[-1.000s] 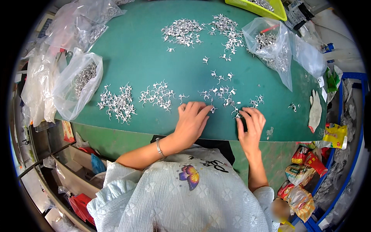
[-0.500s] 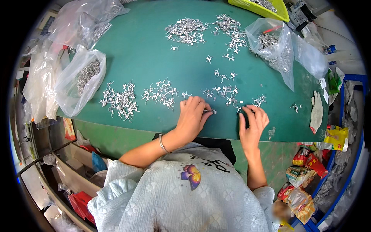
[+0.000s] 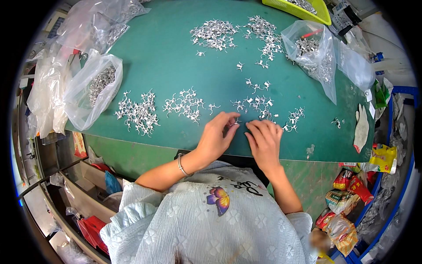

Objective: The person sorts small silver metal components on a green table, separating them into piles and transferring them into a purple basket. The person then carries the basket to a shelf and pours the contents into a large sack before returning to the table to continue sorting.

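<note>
My left hand [image 3: 218, 135] is closed near the table's front edge, pinching a small silvery metal clip [image 3: 236, 122] between thumb and fingertips. Close by on its right, my right hand [image 3: 265, 144] has its fingers bent and drawn together; whatever they may hold is hidden. Just beyond both hands lies a loose group of curved-arm metal clips [image 3: 259, 104]. A smaller cluster of clips [image 3: 293, 119] rests to the right of my right hand. Beyond my left hand is a single clip [image 3: 213, 108], with a spread of clips [image 3: 184, 105] farther left.
The green table [image 3: 167, 66] also bears a left heap of clips [image 3: 137, 112] and far heaps [image 3: 214, 34]. Clear plastic bags of metal parts stand at left [image 3: 94, 94] and right [image 3: 311, 55]. A yellow-green basket [image 3: 323, 15] sits far right; a white glove [image 3: 361, 127] lies at the right edge.
My right hand has moved left, away from the right-hand clips and up close to my left hand. My left hand keeps its pinch, shifted only slightly.
</note>
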Available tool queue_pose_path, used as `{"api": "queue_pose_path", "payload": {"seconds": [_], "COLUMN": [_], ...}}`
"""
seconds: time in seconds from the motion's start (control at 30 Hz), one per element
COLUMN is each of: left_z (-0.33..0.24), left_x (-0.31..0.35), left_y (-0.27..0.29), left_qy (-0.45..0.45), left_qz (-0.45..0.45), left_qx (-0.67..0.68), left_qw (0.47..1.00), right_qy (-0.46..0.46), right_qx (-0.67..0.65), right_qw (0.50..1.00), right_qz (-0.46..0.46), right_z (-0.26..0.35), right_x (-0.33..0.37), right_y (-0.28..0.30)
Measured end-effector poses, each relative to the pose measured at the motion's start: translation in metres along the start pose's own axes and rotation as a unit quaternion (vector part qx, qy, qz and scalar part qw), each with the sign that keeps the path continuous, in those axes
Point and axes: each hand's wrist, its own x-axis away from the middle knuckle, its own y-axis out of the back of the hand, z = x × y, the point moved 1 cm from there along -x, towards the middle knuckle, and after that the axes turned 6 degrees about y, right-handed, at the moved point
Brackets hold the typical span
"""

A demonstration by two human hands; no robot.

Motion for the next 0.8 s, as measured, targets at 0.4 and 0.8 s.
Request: {"api": "queue_pose_path", "payload": {"seconds": [0.4, 0.8], "left_z": [0.001, 0.006], "left_x": [-0.001, -0.006], "left_y": [-0.002, -0.019], "left_qy": [0.059, 0.205], "left_qz": [0.088, 0.173], "left_qx": [0.019, 0.204], "left_qw": [0.994, 0.942], "right_qy": [-0.155, -0.194], "right_qx": [0.147, -0.292], "right_qw": [0.973, 0.932], "right_qz": [-0.085, -0.089], "right_z": [-0.026, -0.054], "right_x": [0.011, -0.021], "right_y": [0.019, 0.027]}}
